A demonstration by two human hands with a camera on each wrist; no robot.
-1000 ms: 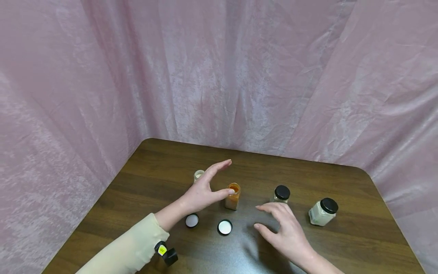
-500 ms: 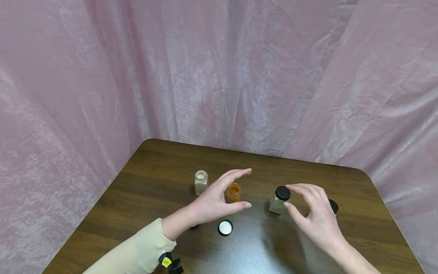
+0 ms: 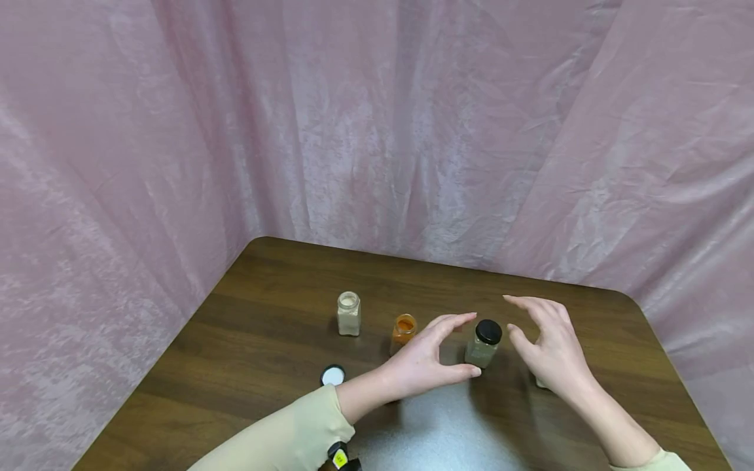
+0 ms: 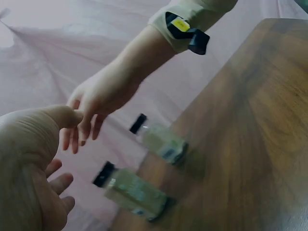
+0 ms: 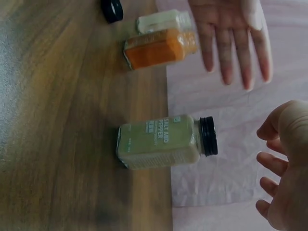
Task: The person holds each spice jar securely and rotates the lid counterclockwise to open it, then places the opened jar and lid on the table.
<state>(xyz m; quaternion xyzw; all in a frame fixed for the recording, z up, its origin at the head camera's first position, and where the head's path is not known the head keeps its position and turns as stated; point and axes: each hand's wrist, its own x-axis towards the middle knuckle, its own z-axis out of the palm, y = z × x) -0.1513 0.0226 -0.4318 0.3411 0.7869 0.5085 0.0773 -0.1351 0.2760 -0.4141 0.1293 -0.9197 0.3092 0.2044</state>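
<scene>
A capped salt and pepper jar (image 3: 482,350), pale green with a black lid (image 5: 209,136), stands upright on the table. My left hand (image 3: 427,361) reaches in from its left, thumb and fingers spread, fingertips close to the jar. On the other side my right hand (image 3: 550,347) hovers with relaxed fingers, holding nothing. In the left wrist view a second black-lidded jar (image 4: 161,139) stands beside the first; in the head view my right hand hides most of it.
An uncapped orange spice jar (image 3: 404,329) stands left of the salt and pepper jar, partly behind my left hand. Farther left is an uncapped jar of whitish powder (image 3: 349,316). A lid (image 3: 333,375) lies upturned by my left sleeve. Pink curtain (image 3: 377,131) hangs behind the table.
My left hand has moved right, past the orange jar to the salt and pepper jar. My right hand has shifted right and away from that jar, covering the other capped jar. The jars stay put.
</scene>
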